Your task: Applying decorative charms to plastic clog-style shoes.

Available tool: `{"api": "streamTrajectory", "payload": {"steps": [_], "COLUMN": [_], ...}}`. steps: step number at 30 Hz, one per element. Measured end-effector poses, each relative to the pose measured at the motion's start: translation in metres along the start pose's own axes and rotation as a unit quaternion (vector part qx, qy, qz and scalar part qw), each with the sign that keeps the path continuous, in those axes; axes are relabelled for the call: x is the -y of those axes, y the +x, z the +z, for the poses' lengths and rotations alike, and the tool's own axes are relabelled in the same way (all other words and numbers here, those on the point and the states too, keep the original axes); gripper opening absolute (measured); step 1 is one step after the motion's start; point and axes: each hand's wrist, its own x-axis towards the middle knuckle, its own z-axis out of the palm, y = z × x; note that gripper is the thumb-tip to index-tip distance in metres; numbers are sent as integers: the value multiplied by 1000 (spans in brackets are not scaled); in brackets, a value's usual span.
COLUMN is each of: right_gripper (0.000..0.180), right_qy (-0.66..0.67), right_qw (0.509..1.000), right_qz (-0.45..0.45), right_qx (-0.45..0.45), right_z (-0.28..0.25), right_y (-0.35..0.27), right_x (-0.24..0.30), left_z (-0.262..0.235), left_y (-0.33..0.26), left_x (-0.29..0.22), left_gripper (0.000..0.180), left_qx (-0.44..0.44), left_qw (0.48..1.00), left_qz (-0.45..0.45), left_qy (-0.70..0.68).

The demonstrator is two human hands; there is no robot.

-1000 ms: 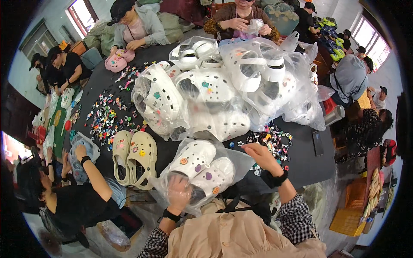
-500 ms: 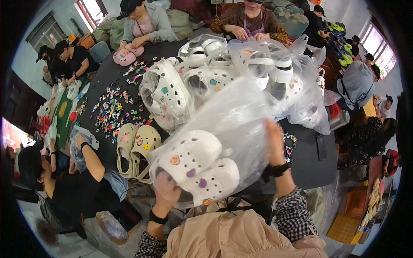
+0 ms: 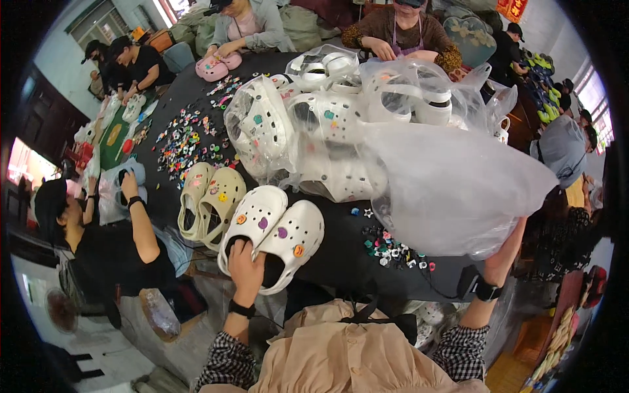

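Gripping white clogs (image 3: 303,229) at heel openings with left hand (image 3: 247,263), fingers hooked inside, at black table's (image 3: 344,245) near edge beside beige clogs (image 3: 223,211). Right hand (image 3: 506,252) outstretched rightward against plastic bag (image 3: 458,187); fingers hidden, can't tell grip.

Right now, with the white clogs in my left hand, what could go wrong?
The plastic bag at your right hand could scatter the loose charms near its lower edge. Your left hand holds the white clogs at the heel end, so they might slip or knock the beige clogs beside them.
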Motion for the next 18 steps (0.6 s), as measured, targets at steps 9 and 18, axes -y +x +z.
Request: {"api": "streamTrajectory", "payload": {"steps": [9, 18], "right_gripper": [49, 53], "right_qy": [27, -49], "right_qw": [995, 997], "right_qz": [7, -42], "right_qx": [99, 51], "right_z": [32, 83], "right_y": [-44, -147], "right_x": [1, -32], "left_z": [93, -13], "left_y": [-21, -32], "left_x": [-21, -34], "left_gripper": [48, 38], "left_qx": [42, 89], "left_qw": [999, 969], "left_qz": [-32, 53], "left_qy": [8, -223]}}
